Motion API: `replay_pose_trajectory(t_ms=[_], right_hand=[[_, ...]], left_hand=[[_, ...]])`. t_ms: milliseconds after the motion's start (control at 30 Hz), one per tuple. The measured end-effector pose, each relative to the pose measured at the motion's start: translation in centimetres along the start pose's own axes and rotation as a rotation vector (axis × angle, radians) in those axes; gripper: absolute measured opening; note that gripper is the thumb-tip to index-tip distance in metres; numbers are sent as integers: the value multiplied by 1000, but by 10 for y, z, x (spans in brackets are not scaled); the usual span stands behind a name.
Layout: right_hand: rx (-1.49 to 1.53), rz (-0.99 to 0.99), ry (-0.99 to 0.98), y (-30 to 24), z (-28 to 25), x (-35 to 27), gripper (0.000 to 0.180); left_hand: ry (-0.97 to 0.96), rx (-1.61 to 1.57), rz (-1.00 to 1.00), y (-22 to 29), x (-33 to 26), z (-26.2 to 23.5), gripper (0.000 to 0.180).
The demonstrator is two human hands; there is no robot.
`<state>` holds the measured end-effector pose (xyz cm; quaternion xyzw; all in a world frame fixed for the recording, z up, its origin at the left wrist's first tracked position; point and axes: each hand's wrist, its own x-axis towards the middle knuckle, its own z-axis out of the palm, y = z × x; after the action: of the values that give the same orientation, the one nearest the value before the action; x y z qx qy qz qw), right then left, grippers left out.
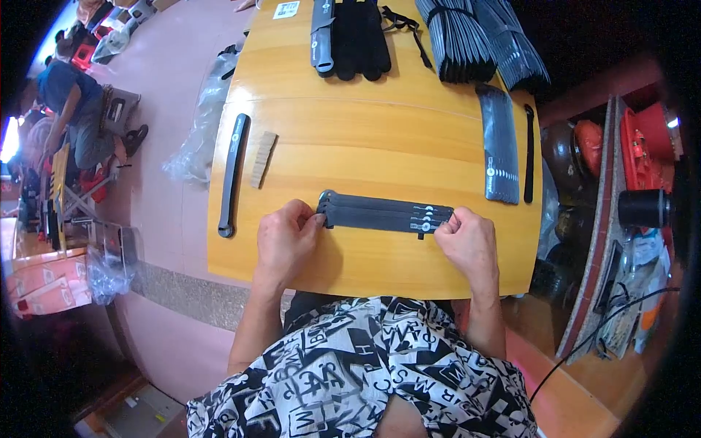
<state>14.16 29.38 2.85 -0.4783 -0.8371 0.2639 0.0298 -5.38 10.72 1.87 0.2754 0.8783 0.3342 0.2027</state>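
Observation:
Several flat dark grey strips with small white marks lie in a slightly fanned stack, held level between my two hands above the table's near side. My left hand pinches their rounded left end. At the right end, beside the white marks, the fingers of my right hand are closed on the same strips. A small dark tab juts from under the stack near my right hand. To the left lies a single long grey strip with rounded ends, and next to it a ridged tan piece.
The yellow wooden table carries black knit gloves, banded bundles of grey strips, a flat strip stack and a narrow black strap. Clear plastic bags hang left. A person sits farther left; shelving stands right.

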Motion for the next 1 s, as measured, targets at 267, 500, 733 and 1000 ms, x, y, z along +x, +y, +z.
replay_pose_trajectory(t_ms=[267, 500, 733, 1000], right_hand=[[-104, 31, 2, 3, -24, -12, 27], [31, -444, 51, -36, 12, -11, 24], [43, -349, -54, -26, 17, 7, 22], [818, -30, -521, -3, -26, 6, 8]], left_hand=[[81, -344, 51, -27, -9, -12, 12], [17, 263, 734, 13, -26, 18, 38], [-106, -333, 329, -9, -22, 7, 39], [620, 197, 459, -51, 49, -74, 23]])
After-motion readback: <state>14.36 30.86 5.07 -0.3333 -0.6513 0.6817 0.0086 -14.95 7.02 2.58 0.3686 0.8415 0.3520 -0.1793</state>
